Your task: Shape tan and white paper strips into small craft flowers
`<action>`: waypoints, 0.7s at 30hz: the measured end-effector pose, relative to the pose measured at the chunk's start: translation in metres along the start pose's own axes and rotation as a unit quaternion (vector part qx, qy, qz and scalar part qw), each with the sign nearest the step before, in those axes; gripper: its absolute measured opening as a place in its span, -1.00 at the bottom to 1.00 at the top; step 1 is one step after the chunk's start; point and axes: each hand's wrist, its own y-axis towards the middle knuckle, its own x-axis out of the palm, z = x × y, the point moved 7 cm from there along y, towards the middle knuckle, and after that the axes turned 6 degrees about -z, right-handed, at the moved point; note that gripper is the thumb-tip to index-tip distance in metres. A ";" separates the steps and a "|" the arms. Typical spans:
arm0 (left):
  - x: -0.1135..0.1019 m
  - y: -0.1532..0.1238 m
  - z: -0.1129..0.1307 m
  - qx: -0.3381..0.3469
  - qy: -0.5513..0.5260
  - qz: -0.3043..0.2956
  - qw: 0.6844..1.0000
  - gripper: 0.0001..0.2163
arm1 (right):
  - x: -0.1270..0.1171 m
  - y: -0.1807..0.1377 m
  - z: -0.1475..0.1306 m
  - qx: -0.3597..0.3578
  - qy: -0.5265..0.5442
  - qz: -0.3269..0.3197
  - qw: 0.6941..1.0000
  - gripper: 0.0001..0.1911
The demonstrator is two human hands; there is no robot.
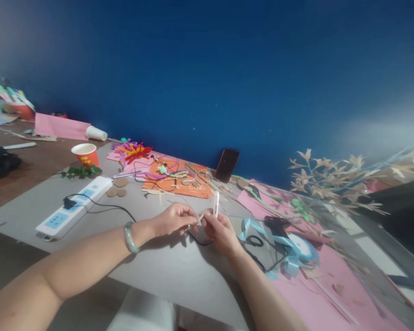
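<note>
Both hands meet above the grey tabletop [152, 271], with their fingertips nearly touching. My left hand [175, 219], with a pale green bangle [131, 237] on its wrist, is closed in a pinch on a thin straw-coloured strip [200, 217]. The strip's far end reaches the fingertips of my right hand [221, 232]. Upright out of my closed right hand stands a slim white stick-shaped tool [215, 204] with small dark marks; its lower part is hidden. A black cable [119, 207] runs from the power strip and passes beneath my hands.
The white power strip [74, 207] lies left, near a red paper cup [86, 156] and green leaves. Behind are orange card [193, 189], pipe cleaners [133, 151] and a leaning phone [227, 165]. Blue ribbon [291, 264], pink paper [331, 294] and dried stems [317, 174] lie right.
</note>
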 end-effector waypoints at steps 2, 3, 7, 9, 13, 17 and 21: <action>0.000 0.000 0.001 0.001 0.000 -0.003 1.000 -0.69 | 0.000 0.000 0.000 -0.002 0.007 -0.002 1.000 -0.64; 0.001 0.000 0.001 0.002 0.000 -0.003 1.000 -0.69 | -0.001 0.000 0.000 -0.004 0.008 -0.003 1.000 -0.64; 0.001 0.001 0.000 0.002 -0.003 -0.001 1.000 -0.70 | -0.003 0.000 0.001 -0.009 0.002 0.004 1.000 -0.65; 0.000 0.001 -0.003 -0.002 -0.006 0.004 1.000 -0.70 | -0.005 0.000 0.000 -0.016 -0.001 0.025 1.000 -0.67; -0.001 0.004 -0.013 -0.012 -0.008 0.001 1.000 -0.73 | -0.010 -0.001 -0.003 -0.041 -0.012 0.073 0.996 -0.72; -0.005 0.007 -0.020 -0.015 -0.001 0.010 1.000 -0.76 | -0.012 -0.001 -0.002 -0.061 -0.037 0.090 0.993 -0.74; -0.017 0.009 -0.020 0.013 0.035 0.076 0.996 -0.80 | -0.023 -0.002 -0.008 -0.106 -0.028 0.142 0.984 -0.76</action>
